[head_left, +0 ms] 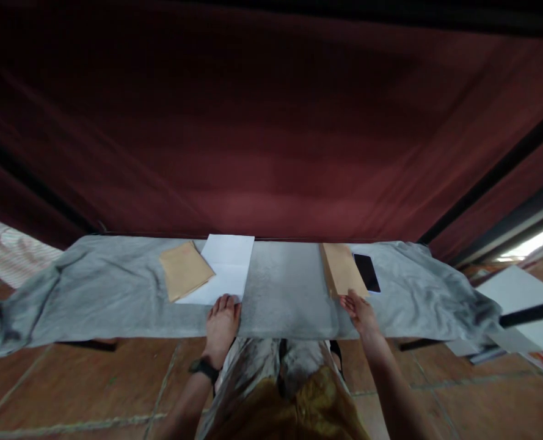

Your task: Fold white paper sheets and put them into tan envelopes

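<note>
Below centre in the frame, rightward, the right hand pinches the bottom edge of a long brown paper packet (346, 269); leftward, the left hand (223, 316) lies flat, fingers loosely extended, on a creased white sheet (229, 266) over plush grey cloth (283, 290).

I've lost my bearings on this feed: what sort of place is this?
Probably a makeshift indoor work spot, perhaps in a home: a grey cloth is spread as a narrow work surface, a dark red panel stands beyond it, and reddish-brown tiles cover the floor.
</note>
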The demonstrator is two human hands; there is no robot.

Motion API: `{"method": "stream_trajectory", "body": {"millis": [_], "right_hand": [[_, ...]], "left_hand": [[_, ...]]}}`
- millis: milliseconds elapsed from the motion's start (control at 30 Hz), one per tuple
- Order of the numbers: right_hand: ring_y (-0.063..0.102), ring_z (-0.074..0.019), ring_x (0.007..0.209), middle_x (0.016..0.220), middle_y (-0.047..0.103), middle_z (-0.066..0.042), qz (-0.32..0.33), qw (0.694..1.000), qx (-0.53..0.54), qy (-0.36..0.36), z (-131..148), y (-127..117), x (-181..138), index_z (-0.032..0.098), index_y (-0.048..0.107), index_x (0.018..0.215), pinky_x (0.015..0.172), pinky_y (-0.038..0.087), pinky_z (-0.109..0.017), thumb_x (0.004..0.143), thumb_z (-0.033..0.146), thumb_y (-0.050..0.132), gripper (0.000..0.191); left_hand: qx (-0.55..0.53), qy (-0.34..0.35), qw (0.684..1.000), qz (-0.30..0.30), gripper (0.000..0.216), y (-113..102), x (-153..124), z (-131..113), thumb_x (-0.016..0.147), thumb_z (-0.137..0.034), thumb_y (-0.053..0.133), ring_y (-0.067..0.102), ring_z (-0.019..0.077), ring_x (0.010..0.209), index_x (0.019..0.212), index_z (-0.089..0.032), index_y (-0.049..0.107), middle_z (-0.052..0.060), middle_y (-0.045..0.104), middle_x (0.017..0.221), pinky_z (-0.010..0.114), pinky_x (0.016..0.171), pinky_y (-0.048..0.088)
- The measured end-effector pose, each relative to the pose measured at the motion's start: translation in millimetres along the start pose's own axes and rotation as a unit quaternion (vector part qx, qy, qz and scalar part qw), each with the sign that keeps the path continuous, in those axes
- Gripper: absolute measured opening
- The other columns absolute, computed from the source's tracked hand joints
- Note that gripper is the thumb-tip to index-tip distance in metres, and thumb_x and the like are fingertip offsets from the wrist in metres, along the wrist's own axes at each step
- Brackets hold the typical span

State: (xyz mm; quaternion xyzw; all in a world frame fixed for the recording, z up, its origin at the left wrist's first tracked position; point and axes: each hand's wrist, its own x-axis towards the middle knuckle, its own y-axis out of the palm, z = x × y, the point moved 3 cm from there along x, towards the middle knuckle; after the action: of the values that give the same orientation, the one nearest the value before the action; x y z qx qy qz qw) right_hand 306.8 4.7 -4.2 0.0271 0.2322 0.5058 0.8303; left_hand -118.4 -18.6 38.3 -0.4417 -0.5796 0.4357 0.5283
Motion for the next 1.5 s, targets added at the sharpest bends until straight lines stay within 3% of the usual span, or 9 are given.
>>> {"method": "stream_trajectory", "body": {"millis": [133,333,467,600,767,933,1100,1267,1500], "right_hand": [[0.075,-0.0214,0.068,0.078,0.078,-0.011,0.017,0.999,-0.003,0.035,-5,-1,-1,0.019,0.067,0.074,0.063,0.063,-0.029,0.078,0.049,0.075,0.031],[0.076,-0.0245,0.070,0.081,0.078,-0.015,0.048,0.994,-0.052,0.080,-13,-7,-6,0.017,0.069,0.077,0.065,0.062,-0.034,0.082,0.048,0.067,0.031],[0.075,-0.0251,0.068,0.079,0.077,-0.014,0.041,0.995,-0.060,0.070,-16,-7,-10,0.019,0.069,0.077,0.063,0.062,-0.036,0.077,0.046,0.071,0.027],[0.072,-0.0230,0.062,0.073,0.076,-0.010,0.031,0.996,-0.066,0.053,-18,10,-19,0.019,0.068,0.075,0.059,0.060,-0.035,0.066,0.049,0.079,0.033],[0.070,-0.0215,0.060,0.073,0.075,-0.009,0.099,0.991,-0.079,0.049,-30,53,-44,0.019,0.068,0.075,0.058,0.058,-0.033,0.059,0.059,0.081,0.045],[0.067,-0.0198,0.061,0.077,0.075,-0.007,0.160,0.981,-0.099,0.056,-43,95,-64,0.021,0.070,0.080,0.060,0.058,-0.033,0.058,0.061,0.081,0.047],[0.069,-0.0233,0.072,0.079,0.075,-0.005,0.157,0.974,-0.158,0.030,-46,119,-65,0.024,0.072,0.083,0.064,0.055,-0.033,0.066,0.063,0.070,0.042],[0.063,-0.0230,0.075,0.074,0.073,-0.002,0.110,0.952,-0.261,-0.113,-43,99,-46,0.024,0.069,0.073,0.072,0.050,-0.033,0.063,0.049,0.066,0.028],[0.068,-0.0273,0.081,0.085,0.076,-0.008,0.074,0.947,-0.272,-0.156,-47,75,-31,0.024,0.069,0.082,0.077,0.053,-0.038,0.064,0.041,0.066,0.025]], "left_hand": [[-0.027,-0.007,0.999,0.020,0.033,-3,3,1,0.099,-0.013,0.040,0.068,0.0241,0.110,0.117,-0.015,0.068,0.013,0.073,0.114,0.035,0.094,0.050],[-0.160,-0.176,0.971,0.036,0.023,0,17,28,0.097,-0.023,0.050,0.072,0.0218,0.085,0.104,-0.016,0.070,0.010,0.076,0.093,0.029,0.073,0.051],[-0.236,-0.210,0.949,0.007,0.018,-3,23,35,0.095,-0.024,0.052,0.071,0.0190,0.078,0.096,-0.017,0.069,0.006,0.076,0.086,0.027,0.070,0.049],[-0.178,-0.110,0.977,-0.035,0.022,-15,18,8,0.099,-0.024,0.048,0.069,0.0202,0.085,0.097,-0.017,0.069,0.009,0.074,0.092,0.030,0.078,0.050],[-0.065,0.044,0.997,0.004,0.027,-27,13,-33,0.099,-0.013,0.043,0.065,0.0252,0.099,0.106,-0.018,0.068,0.010,0.072,0.099,0.038,0.089,0.049],[-0.048,0.164,0.985,0.030,0.028,-29,-6,-75,0.097,-0.011,0.046,0.063,0.0259,0.106,0.117,-0.017,0.065,0.011,0.070,0.108,0.041,0.094,0.050],[-0.080,0.286,0.954,0.040,0.031,-14,-46,-139,0.097,-0.009,0.047,0.060,0.0254,0.117,0.123,-0.016,0.063,0.012,0.067,0.123,0.041,0.101,0.047],[-0.178,0.274,0.945,0.024,0.022,-3,-57,-160,0.101,-0.027,0.053,0.060,0.0234,0.121,0.117,-0.020,0.066,0.009,0.068,0.124,0.041,0.107,0.046],[-0.106,0.159,0.982,-0.005,0.054,14,-22,-119,0.102,-0.042,0.049,0.031,0.0333,0.151,0.150,-0.017,0.045,0.016,0.038,0.162,0.056,0.119,0.033]]}}
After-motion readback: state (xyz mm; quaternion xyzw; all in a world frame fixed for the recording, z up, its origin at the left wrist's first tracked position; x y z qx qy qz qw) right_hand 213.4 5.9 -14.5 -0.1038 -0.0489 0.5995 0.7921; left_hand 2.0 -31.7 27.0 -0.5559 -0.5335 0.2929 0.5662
